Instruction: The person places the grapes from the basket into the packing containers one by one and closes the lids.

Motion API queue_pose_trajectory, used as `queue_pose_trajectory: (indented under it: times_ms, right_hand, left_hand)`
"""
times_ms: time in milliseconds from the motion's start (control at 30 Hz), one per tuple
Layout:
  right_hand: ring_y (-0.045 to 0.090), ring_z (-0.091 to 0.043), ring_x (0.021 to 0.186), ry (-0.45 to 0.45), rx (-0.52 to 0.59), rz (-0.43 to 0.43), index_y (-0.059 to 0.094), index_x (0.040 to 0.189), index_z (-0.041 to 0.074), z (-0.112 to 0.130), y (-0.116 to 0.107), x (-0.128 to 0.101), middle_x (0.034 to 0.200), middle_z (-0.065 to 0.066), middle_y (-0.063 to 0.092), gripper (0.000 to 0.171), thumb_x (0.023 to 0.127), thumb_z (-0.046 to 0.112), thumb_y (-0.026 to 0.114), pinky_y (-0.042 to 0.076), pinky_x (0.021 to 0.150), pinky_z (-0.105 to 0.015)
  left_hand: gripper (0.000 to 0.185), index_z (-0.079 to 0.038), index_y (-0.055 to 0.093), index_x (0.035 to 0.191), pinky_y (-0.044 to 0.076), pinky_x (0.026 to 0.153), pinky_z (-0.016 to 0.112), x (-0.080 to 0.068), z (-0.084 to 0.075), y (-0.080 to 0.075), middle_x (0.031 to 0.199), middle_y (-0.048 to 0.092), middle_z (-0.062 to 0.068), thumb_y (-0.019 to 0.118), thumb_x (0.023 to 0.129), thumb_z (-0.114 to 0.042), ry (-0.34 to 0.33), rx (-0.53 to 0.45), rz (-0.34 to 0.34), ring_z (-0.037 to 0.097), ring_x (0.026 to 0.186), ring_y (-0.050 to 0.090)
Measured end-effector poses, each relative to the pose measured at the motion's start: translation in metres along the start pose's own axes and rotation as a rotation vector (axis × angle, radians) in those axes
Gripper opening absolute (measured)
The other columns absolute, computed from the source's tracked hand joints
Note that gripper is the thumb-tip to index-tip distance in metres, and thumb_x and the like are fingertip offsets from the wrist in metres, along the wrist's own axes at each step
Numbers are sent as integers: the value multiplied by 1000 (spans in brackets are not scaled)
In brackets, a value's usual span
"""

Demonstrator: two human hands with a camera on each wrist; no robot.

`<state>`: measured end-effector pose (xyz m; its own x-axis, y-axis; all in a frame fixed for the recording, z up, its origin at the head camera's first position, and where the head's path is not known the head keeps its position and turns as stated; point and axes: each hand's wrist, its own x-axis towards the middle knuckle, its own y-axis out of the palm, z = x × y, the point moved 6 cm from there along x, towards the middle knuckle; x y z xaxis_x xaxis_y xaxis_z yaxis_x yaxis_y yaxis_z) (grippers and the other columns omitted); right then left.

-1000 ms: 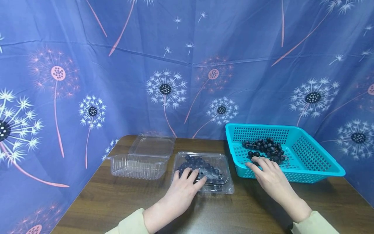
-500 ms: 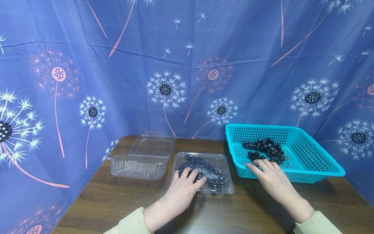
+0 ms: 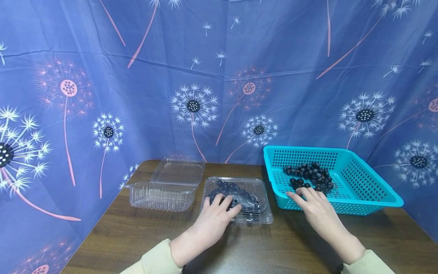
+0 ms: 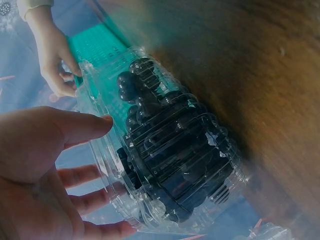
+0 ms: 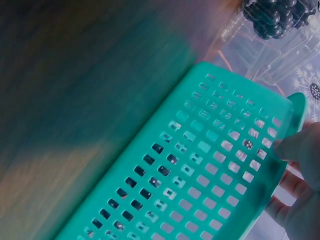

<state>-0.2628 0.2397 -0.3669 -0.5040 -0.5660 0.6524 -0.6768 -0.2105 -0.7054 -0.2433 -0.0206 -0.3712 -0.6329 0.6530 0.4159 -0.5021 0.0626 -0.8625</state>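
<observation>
My left hand rests on a clear plastic clamshell box, fingers spread over its lid. Inside this closed box is a dark bunch of grapes, which shows through the ribbed wall in the left wrist view. My right hand rests at the near rim of a turquoise plastic basket, its fingers reaching over the edge and the thumb against the rim in the right wrist view. More dark grapes lie in the basket, just beyond the fingertips, which do not visibly hold any.
A second clear clamshell box stands with its lid up at the left. Everything sits on a brown wooden table. Close behind and at the sides hangs a blue curtain with dandelion prints.
Both hands stay in nearly the same place. The near side of the grape box has shifted up very slightly under my left hand.
</observation>
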Motion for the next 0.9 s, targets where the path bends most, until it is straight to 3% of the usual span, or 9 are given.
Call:
queue_pose_trajectory:
  times_ms: [67, 167, 267, 367, 467, 500, 600, 900]
  right_hand:
    - [54, -29, 80, 9, 2, 4, 63, 116, 14, 1, 0, 0, 98, -12, 57, 58, 66, -15, 59, 42, 58, -42]
    - [54, -29, 80, 11, -3, 6, 63, 116, 14, 2, -1, 0, 98, -12, 57, 57, 66, -13, 59, 42, 58, -42]
    - [56, -30, 80, 7, -3, 12, 63, 117, 13, 2, -3, 1, 98, -13, 58, 51, 70, -6, 58, 45, 58, -44]
    - [57, -31, 81, -1, -10, 11, 63, 118, 12, 4, -4, 1, 99, -14, 59, 35, 88, 6, 47, 47, 59, -45]
    - [57, -31, 81, -1, -17, 5, 63, 119, 12, 5, -5, 1, 100, -14, 59, 46, 98, 19, 22, 48, 59, -46]
    - [57, -31, 81, 1, -18, 4, 62, 119, 12, 5, -5, 1, 100, -14, 59, 54, 99, 22, 13, 48, 59, -46]
    - [58, -31, 81, 6, -15, 4, 62, 120, 12, 5, -5, 2, 100, -14, 59, 61, 98, 22, 7, 48, 60, -46]
    - [57, -30, 81, 2, -22, 0, 64, 118, 13, 5, -7, 2, 99, -12, 60, 61, 99, 23, 6, 48, 59, -45]
  left_hand:
    - [50, -32, 54, 129, 50, 78, 53, 0, 0, 1, 128, 54, 5, 67, 83, -14, 0, -6, 9, 28, 112, 51]
    - [50, -32, 54, 128, 50, 78, 52, 1, 1, 1, 127, 54, 5, 67, 83, -14, 0, -3, 9, 28, 112, 51]
    - [51, -32, 54, 128, 50, 78, 52, 2, 1, 1, 127, 54, 5, 67, 83, -13, -1, -1, 7, 28, 112, 51]
    - [51, -32, 54, 128, 50, 78, 53, 4, 2, 2, 127, 54, 5, 67, 83, -12, -3, -6, 5, 29, 112, 51]
    - [51, -32, 54, 128, 50, 78, 52, 5, 2, 2, 127, 54, 5, 67, 83, -11, -4, -8, 1, 29, 112, 51]
    - [51, -32, 54, 128, 50, 78, 52, 5, 3, 3, 127, 54, 5, 67, 83, -11, -4, -9, 0, 29, 112, 51]
    - [50, -32, 53, 127, 50, 77, 52, 6, 3, 4, 127, 54, 5, 66, 84, -12, -5, -10, 0, 28, 112, 51]
    - [48, -32, 53, 129, 49, 79, 53, 12, 6, 6, 127, 54, 5, 65, 86, -14, -12, -7, 4, 29, 113, 51]
